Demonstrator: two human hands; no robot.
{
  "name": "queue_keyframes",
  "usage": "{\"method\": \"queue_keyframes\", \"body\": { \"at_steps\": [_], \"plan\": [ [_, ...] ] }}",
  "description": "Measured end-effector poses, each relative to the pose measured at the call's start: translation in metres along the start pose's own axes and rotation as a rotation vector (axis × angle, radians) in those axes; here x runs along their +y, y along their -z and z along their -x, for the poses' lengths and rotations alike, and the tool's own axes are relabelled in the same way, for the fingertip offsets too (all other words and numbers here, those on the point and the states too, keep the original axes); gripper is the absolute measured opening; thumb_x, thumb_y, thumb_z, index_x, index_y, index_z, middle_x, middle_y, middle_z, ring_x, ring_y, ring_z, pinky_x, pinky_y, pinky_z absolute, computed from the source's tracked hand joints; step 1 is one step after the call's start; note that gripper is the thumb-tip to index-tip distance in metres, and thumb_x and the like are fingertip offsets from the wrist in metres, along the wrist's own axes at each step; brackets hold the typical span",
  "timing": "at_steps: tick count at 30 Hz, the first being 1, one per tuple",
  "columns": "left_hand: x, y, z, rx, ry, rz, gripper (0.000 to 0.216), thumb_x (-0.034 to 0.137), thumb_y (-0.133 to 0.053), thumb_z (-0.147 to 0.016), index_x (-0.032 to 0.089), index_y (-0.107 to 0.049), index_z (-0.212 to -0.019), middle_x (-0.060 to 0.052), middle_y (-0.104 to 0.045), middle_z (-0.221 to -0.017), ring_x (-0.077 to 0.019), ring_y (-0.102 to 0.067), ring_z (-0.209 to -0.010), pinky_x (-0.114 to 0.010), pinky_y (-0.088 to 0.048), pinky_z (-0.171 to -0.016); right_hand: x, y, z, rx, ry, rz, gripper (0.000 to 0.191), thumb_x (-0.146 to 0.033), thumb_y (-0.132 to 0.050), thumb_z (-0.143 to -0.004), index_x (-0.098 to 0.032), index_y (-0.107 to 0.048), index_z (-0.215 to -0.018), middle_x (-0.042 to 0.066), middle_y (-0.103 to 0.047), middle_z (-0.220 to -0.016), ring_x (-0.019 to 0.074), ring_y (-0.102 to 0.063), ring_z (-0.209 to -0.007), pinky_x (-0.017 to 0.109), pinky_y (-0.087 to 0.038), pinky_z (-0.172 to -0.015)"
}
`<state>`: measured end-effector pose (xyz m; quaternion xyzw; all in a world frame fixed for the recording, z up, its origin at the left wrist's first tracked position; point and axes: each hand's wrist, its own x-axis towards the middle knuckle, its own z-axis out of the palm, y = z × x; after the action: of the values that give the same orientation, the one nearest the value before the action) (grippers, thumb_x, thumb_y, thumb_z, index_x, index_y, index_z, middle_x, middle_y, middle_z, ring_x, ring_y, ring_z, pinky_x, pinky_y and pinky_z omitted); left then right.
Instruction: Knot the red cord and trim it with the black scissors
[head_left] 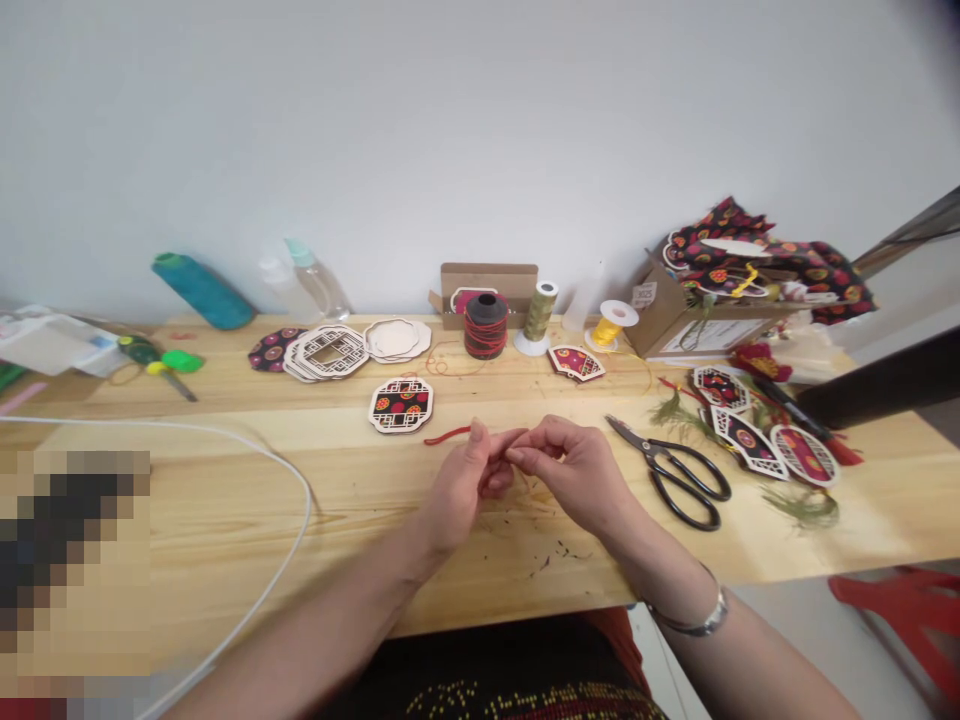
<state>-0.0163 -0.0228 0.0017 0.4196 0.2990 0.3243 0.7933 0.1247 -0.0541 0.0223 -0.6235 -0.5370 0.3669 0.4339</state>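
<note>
My left hand (466,485) is closed above the middle of the table, thumb raised. A short red cord (447,436) comes out from behind its thumb and points left. Against the left fingertips, my right hand (566,465) makes a pinch; what lies between its fingers is too small to make out. Just beyond the hands is an eight-sided wooden lattice ornament (401,405) backed with dark floral cloth. Black-handled scissors (675,470) lie to the right of my right hand, blades toward the wall.
Along the wall stand a red cord spool (486,328), a green thread cone (541,318), a yellow spool (611,325) and a cardboard box (697,325) of cloth. Lattice frames (330,352) are stacked left. Tasselled ornaments (750,440) lie right. A white cable (304,500) crosses the left side.
</note>
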Motion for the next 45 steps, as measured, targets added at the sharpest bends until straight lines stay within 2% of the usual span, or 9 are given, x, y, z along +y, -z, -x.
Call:
{"method": "queue_keyframes", "body": {
  "at_steps": [4,7,15,22,27,32,37,40,45],
  "plan": [
    [0.003,-0.002,-0.002,0.047,0.042,0.091,0.034,0.04,-0.064,-0.076,0.014,-0.072,-0.097,-0.004,-0.057,-0.075,-0.0084,-0.037,-0.057,-0.023,-0.027,-0.052,-0.001,0.003,-0.001,0.043,0.024,-0.015,0.01,-0.022,-0.066,-0.07,-0.018,-0.065,-0.061,-0.001,-0.059,-0.062,0.0117,-0.052,-0.061,0.026,-0.042,-0.06],
    [0.005,-0.003,-0.002,0.09,0.068,0.092,0.028,0.025,-0.07,-0.071,0.013,-0.07,-0.097,-0.003,-0.058,-0.072,-0.0083,-0.043,-0.06,-0.023,-0.031,-0.055,-0.002,0.007,-0.002,0.068,0.024,-0.012,0.012,-0.021,-0.067,-0.069,-0.017,-0.063,-0.059,-0.002,-0.058,-0.06,0.0112,-0.051,-0.059,0.026,-0.041,-0.06],
    [0.001,-0.001,-0.002,0.069,-0.008,-0.093,0.018,0.024,-0.068,-0.073,0.013,-0.071,-0.088,0.0,-0.058,-0.066,-0.0076,-0.043,-0.057,-0.023,-0.034,-0.056,-0.005,0.01,-0.002,0.071,0.022,0.02,0.012,-0.02,-0.069,-0.068,-0.017,-0.064,-0.058,-0.002,-0.059,-0.059,0.0107,-0.05,-0.058,0.025,-0.041,-0.057],
    [0.003,-0.003,-0.002,0.143,-0.016,-0.165,0.012,0.025,-0.069,-0.071,0.014,-0.072,-0.075,-0.002,-0.062,-0.059,-0.0089,-0.047,-0.054,-0.024,-0.037,-0.054,-0.001,0.016,-0.004,0.013,0.102,0.106,0.013,-0.024,-0.066,-0.075,-0.018,-0.066,-0.064,-0.001,-0.06,-0.063,0.0116,-0.052,-0.06,0.026,-0.042,-0.06],
    [0.004,-0.003,-0.004,0.224,-0.027,-0.056,0.012,0.024,-0.07,-0.07,0.012,-0.07,-0.072,-0.009,-0.07,-0.071,-0.0102,-0.054,-0.056,-0.023,-0.038,-0.05,0.017,0.038,-0.008,0.016,0.347,0.603,0.014,-0.018,-0.057,-0.084,-0.02,-0.07,-0.09,0.006,-0.064,-0.083,0.0201,-0.051,-0.085,0.035,-0.04,-0.075],
    [0.007,-0.005,-0.006,0.288,-0.007,0.036,0.012,0.022,-0.072,-0.067,0.01,-0.067,-0.067,-0.007,-0.068,-0.068,-0.0097,-0.057,-0.055,-0.021,-0.036,-0.047,0.028,0.039,-0.006,-0.204,0.484,0.967,0.009,-0.017,-0.058,-0.085,-0.021,-0.067,-0.083,0.006,-0.062,-0.088,0.0227,-0.044,-0.091,0.035,-0.034,-0.073],
    [0.006,-0.004,-0.006,0.313,-0.034,0.043,0.013,0.023,-0.072,-0.067,0.01,-0.067,-0.068,-0.007,-0.068,-0.067,-0.0098,-0.056,-0.055,-0.021,-0.036,-0.047,0.028,0.027,-0.007,-0.292,0.583,1.139,0.01,-0.016,-0.056,-0.086,-0.018,-0.061,-0.078,0.007,-0.061,-0.084,0.0225,-0.045,-0.089,0.035,-0.033,-0.07],
    [0.004,-0.002,-0.006,0.306,-0.042,0.043,0.016,0.025,-0.073,-0.067,0.011,-0.068,-0.069,-0.007,-0.068,-0.068,-0.0098,-0.056,-0.056,-0.021,-0.037,-0.048,0.029,0.026,-0.012,-0.291,0.572,1.039,0.015,-0.01,-0.052,-0.085,-0.016,-0.059,-0.074,0.008,-0.061,-0.081,0.0202,-0.048,-0.083,0.032,-0.036,-0.068],
    [0.003,-0.001,-0.008,0.31,-0.052,0.049,0.017,0.027,-0.074,-0.066,0.011,-0.068,-0.069,-0.007,-0.068,-0.068,-0.0094,-0.056,-0.055,-0.021,-0.037,-0.049,0.013,0.036,-0.043,-0.153,0.246,0.287,0.011,-0.018,-0.054,-0.083,-0.016,-0.059,-0.073,0.002,-0.063,-0.07,0.0116,-0.054,-0.065,0.026,-0.044,-0.063]
  ]
}}
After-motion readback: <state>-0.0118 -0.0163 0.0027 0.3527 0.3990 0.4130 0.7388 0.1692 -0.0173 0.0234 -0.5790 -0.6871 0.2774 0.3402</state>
